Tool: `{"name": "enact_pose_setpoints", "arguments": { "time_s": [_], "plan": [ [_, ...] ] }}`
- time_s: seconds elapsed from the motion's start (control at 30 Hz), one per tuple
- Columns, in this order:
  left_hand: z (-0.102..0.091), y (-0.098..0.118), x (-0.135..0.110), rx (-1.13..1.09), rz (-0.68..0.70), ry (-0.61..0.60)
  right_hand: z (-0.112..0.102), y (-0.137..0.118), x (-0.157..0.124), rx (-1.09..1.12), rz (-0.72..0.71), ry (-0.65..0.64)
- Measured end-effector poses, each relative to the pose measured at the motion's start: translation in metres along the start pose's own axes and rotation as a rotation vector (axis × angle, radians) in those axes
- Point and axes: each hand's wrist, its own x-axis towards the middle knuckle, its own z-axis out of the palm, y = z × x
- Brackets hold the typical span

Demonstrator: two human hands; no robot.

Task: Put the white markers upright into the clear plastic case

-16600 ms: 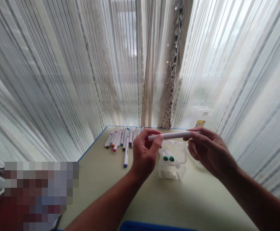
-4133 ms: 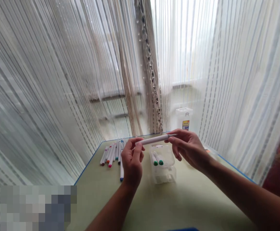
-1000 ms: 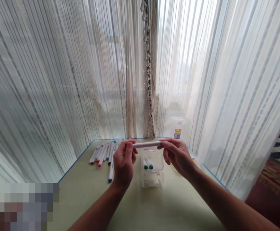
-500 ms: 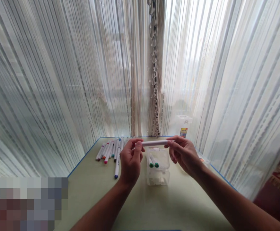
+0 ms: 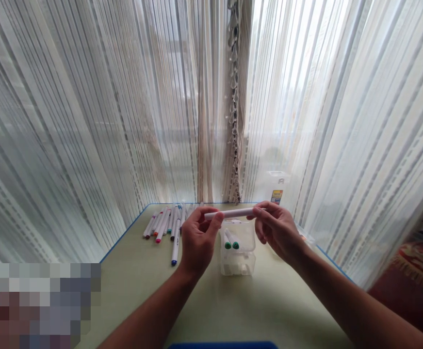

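Observation:
A white marker [image 5: 237, 213] is held level above the table between both hands. My left hand [image 5: 201, 235] pinches its left end between thumb and fingers. The other end sits in the closed fingertips of my right hand [image 5: 275, 224], which hide that tip. Below and behind the marker stands a small clear plastic box [image 5: 237, 264] with its lid tilted up. Two green-ended markers [image 5: 231, 245] lean side by side in the lid part. Left of my left hand lies a pile of white markers [image 5: 162, 224] with coloured ends, and a blue-ended marker [image 5: 175, 247] points toward me.
A taller clear container [image 5: 277, 186] with a yellow label stands at the back right, partly behind my right hand. The pale green table [image 5: 135, 291] has a blue edge. Sheer striped curtains [image 5: 88, 121] hang right behind it. A blurred patch covers the lower left.
My left thumb has shifted right along the marker, and more of its left end shows. The view has tilted slightly, bringing a blue edge in at the bottom.

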Motion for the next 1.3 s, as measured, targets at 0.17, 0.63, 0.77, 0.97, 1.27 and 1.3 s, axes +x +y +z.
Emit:
{"name": "enact_pose_setpoints", "arguments": {
  "time_s": [0.17,0.63,0.77,0.97,1.27,1.3],
  "plan": [
    [-0.0003,0.0015,0.0011,-0.004,-0.019,0.009,0.0000,0.0004,-0.0009,-0.010,0.008,-0.018],
    [0.0015,0.0029,-0.0007,-0.111,-0.064,-0.042,-0.0007,0.0001,-0.0007,-0.044,0.004,0.004],
    [0.0008,0.0039,-0.0031,-0.118,-0.070,-0.076,-0.0001,-0.0011,-0.0006,-0.029,0.014,0.012],
    [0.0007,0.0029,-0.0016,-0.113,-0.071,-0.078,-0.0006,-0.0010,-0.0017,-0.059,0.006,0.005],
    [0.0008,0.0026,-0.0011,-0.092,-0.060,-0.052,0.0011,-0.0025,-0.0038,-0.075,-0.003,-0.021],
    [0.0009,0.0032,-0.0011,-0.098,-0.065,-0.050,0.0010,-0.0024,-0.0037,-0.076,-0.005,-0.021]
  ]
}}
